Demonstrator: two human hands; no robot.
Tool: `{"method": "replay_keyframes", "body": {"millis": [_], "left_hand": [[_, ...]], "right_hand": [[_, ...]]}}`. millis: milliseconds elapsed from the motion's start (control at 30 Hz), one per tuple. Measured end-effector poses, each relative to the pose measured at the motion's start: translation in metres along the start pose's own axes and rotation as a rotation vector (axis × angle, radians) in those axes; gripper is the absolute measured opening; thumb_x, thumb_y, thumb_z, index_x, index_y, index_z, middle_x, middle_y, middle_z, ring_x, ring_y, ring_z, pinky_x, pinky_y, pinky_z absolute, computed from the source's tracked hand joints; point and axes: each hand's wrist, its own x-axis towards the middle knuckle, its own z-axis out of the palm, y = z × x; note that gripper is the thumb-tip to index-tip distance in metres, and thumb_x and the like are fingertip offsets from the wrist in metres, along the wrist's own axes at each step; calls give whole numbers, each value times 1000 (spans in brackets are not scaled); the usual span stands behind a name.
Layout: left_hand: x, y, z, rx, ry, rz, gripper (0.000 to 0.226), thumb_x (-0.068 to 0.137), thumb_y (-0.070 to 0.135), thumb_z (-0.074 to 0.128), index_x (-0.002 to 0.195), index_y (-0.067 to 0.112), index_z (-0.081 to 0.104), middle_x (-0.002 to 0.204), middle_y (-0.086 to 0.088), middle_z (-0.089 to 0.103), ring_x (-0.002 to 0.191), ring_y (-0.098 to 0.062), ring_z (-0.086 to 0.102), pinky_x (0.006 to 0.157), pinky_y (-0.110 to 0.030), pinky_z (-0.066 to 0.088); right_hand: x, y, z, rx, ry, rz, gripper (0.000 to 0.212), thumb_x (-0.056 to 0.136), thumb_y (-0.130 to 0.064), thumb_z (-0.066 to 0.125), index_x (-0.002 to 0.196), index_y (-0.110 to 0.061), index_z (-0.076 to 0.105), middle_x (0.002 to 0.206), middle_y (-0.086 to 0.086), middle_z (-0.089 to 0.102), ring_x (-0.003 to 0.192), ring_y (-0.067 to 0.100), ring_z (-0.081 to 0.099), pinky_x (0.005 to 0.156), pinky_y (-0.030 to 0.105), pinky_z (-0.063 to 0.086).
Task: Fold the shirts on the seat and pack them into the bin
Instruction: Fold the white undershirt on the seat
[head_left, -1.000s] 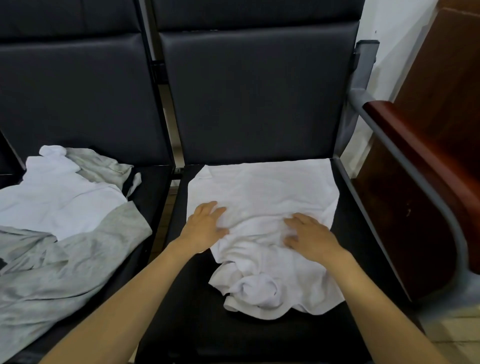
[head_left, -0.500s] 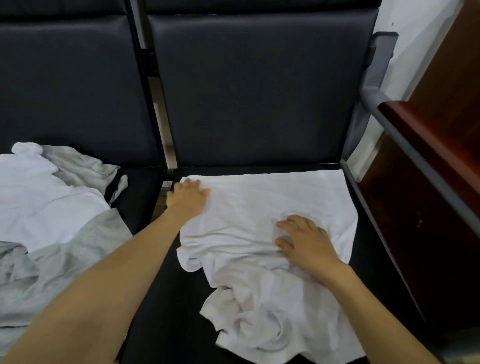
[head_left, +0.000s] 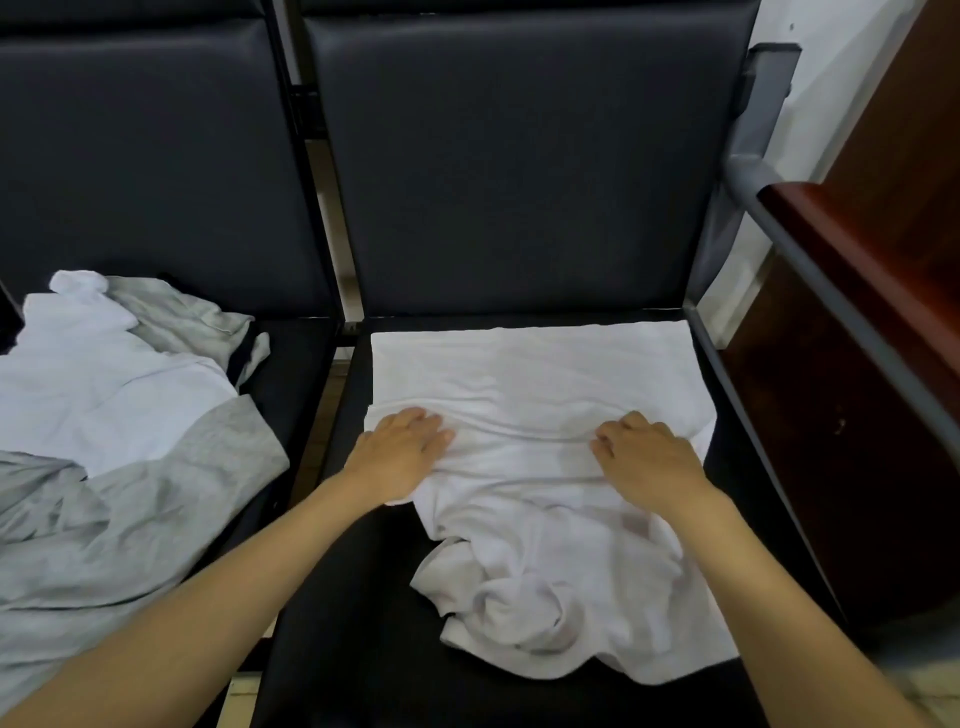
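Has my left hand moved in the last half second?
Yes. The left hand has pulled back from the white shirt's far left corner by the backrest, toward the front of the seat.

Soft, even, rather dim light is cast from above; no glare is seen. The white shirt (head_left: 530, 374) is rendered slightly washed out against the black seat (head_left: 363, 649). Straight lines, such as the armrest (head_left: 740, 174), are bent near the edges. Mild softness is noted throughout.
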Motion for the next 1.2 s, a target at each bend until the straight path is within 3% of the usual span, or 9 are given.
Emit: {"method": "replay_keyframes", "body": {"millis": [100, 200, 333, 433, 700, 800, 933, 1033, 1200], "left_hand": [[37, -7, -11, -9, 23, -80, 54, 102, 45, 18, 152, 27, 8, 160, 4, 0, 147, -17, -1, 116, -53, 4], [49, -1, -18, -229, 268, -168, 57, 102, 40, 28, 152, 16, 13, 160, -5, 4, 147, -22, 1, 118, -49, 6], [7, 30, -8, -263, 370, -75, 57, 97, 31, 48, 146, 12, 26, 152, -10, 19, 138, -27, 18, 112, -37, 18], [-31, 40, 9, -331, 263, -234, 62, 93, 32, 54, 142, 9, 24, 142, -11, 22, 130, -28, 22, 107, -35, 22], [-97, 49, 35, -462, 40, -353, 51, 91, 54, 45, 128, 19, 47, 133, -6, 34, 127, -26, 28, 104, -33, 24], [-113, 48, 39, -476, -30, -277, 32, 87, 46, 53, 102, 18, 58, 121, -7, 42, 121, -28, 35, 97, -34, 34], [-140, 48, 41, -963, 72, -182, 32, 81, 34, 66, 80, 4, 54, 82, -5, 53, 76, -16, 51, 68, -29, 39], [-165, 52, 36, -1288, 154, -161, 24, 84, 25, 68, 88, 4, 57, 86, -5, 63, 79, -17, 62, 72, -28, 52], [-197, 33, 37, -1270, 442, -282, 25, 87, 32, 67, 87, 11, 52, 72, 0, 52, 66, -13, 50, 63, -23, 41]], "right_hand": [[19, 6, 10, 51, -1, 18, 51, 103, -35, 16, 153, -28, 6, 160, -5, -1, 147, 20, -1, 115, 57, -4], [22, 14, 19, 119, 130, 57, 55, 103, -43, 19, 152, -32, -3, 160, -8, -11, 146, 17, -18, 111, 56, -16], [17, 15, 11, 210, 339, -70, 52, 101, -41, 37, 147, -19, 31, 155, 4, 27, 145, 22, 15, 117, 43, 8], [1, 1, 16, 183, 346, -271, 35, 97, -31, 51, 123, -11, 62, 132, 7, 54, 128, 26, 42, 106, 35, 30], [-87, -42, 14, 324, 43, -432, 22, 92, -40, 55, 104, -23, 60, 105, -9, 53, 104, 8, 47, 86, 20, 39], [-118, -43, 29, 142, 79, -422, 35, 91, -36, 55, 123, -23, 50, 116, -5, 51, 109, 14, 45, 89, 26, 38], [-133, -34, 44, 165, 115, -377, 24, 98, -23, 46, 119, -16, 56, 112, 1, 55, 106, 19, 51, 87, 24, 39], [-143, -20, 41, 323, 273, -384, 14, 93, -12, 58, 106, -10, 64, 100, 3, 60, 97, 21, 57, 81, 22, 41], [-175, 4, 47, 405, 282, -262, 23, 87, 1, 55, 87, -20, 65, 97, -1, 63, 96, 18, 57, 79, 23, 43]]}}
